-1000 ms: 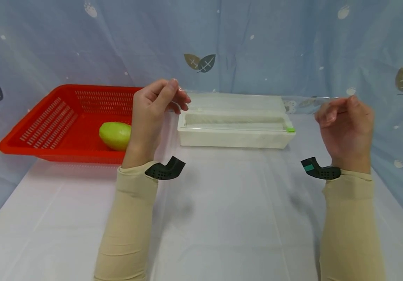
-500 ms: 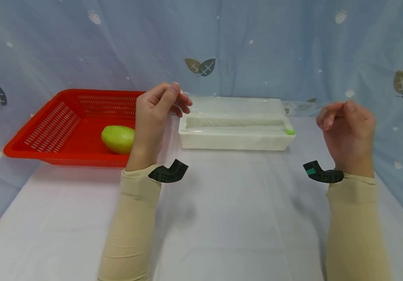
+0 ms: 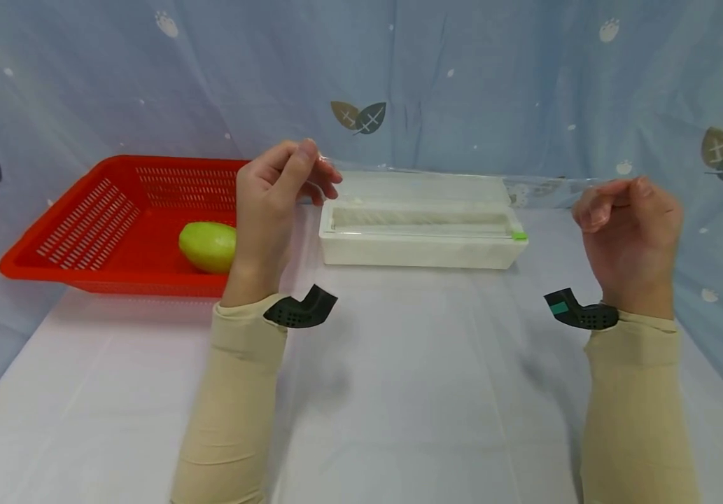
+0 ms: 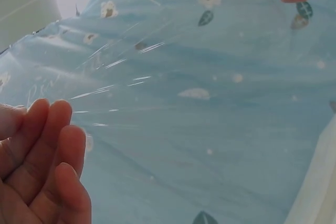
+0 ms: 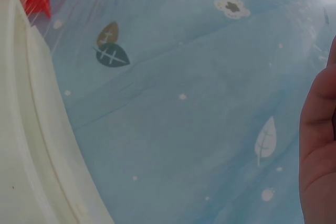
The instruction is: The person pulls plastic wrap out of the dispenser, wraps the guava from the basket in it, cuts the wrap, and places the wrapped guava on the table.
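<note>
A clear sheet of plastic wrap [image 3: 544,190] hangs stretched between both hands above the table, its glossy creases [image 4: 121,72] fanning out from the left fingertips in the left wrist view. The left hand [image 3: 271,210] pinches one upper corner between thumb and forefinger. At the far right, the right hand [image 3: 632,238] pinches the opposite corner, thumb against curled fingers. Beyond the wrap stands a long white wrap dispenser box [image 3: 420,253], lid raised at the back, with a pale roll inside and a small green slider [image 3: 519,236] at its front right.
A red plastic basket [image 3: 109,283] stands at the left, partly behind the left hand, with a smooth yellow-green oblong fruit [image 3: 206,246] in it. A white cloth [image 3: 399,392] covers the table; a blue patterned curtain [image 3: 462,84] hangs behind.
The right hand has shifted slightly to the right; the left hand has stayed almost in place. Both hands keep their pinch on the wrap, whose upper edge is taut. The view dipped and returned slightly.
</note>
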Available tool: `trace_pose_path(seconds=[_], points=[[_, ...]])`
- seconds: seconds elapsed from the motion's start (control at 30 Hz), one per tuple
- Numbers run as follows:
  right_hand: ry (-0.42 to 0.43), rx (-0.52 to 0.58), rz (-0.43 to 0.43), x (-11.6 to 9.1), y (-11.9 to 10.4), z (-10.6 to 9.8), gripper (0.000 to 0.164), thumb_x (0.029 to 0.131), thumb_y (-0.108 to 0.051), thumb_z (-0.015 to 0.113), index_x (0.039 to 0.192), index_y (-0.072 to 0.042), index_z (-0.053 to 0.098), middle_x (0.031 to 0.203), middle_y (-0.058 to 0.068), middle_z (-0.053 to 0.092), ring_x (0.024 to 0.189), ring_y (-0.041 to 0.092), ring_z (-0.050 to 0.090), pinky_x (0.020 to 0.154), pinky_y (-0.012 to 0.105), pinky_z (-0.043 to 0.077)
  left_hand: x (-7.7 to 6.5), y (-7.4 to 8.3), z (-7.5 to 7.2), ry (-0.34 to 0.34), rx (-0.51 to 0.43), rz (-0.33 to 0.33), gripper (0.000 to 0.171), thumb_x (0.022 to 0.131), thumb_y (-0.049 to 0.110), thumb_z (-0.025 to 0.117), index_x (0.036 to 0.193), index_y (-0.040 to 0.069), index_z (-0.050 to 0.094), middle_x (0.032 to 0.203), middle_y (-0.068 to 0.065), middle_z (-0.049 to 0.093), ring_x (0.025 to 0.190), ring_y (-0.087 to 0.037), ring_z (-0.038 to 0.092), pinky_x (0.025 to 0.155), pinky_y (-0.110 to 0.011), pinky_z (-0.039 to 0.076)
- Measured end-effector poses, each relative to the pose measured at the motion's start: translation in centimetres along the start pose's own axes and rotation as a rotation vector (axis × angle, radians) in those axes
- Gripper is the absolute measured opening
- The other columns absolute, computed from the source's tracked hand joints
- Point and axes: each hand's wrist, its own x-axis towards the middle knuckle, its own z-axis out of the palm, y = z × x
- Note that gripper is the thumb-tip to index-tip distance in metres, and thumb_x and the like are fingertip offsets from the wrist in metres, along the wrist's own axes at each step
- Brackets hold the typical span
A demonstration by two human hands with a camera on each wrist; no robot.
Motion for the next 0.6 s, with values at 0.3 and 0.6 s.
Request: trace_pose_path(seconds=[0.3, 0.6], points=[[0.037, 0.025, -0.031, -0.1, 0.1, 0.4, 0.025, 0.082, 0.001, 0.055, 0.081, 0.025, 0.050, 0.056, 0.023, 0.048, 0.054, 0.029, 0.036, 0.057, 0.032, 0.026, -0.2, 0.5, 0.3, 0.023, -0.028, -0.003, 0.024, 0.088, 0.017, 0.056, 0.073, 0.000, 0.062, 0.074, -0.014, 0.061, 0.062, -0.031, 0.053, 0.057, -0.033, 0.043], [0.025, -0.041, -0.029, 0.1, -0.6, 0.8, 0.027, 0.084, -0.003, 0.056, 0.080, 0.024, 0.049, 0.056, 0.020, 0.047, 0.055, 0.027, 0.038, 0.058, 0.031, 0.028, -0.6, 1.3, 1.0, 0.028, -0.054, 0.038, 0.022, 0.089, 0.012, 0.053, 0.073, -0.001, 0.061, 0.074, -0.016, 0.060, 0.062, -0.033, 0.053, 0.056, -0.034, 0.044]])
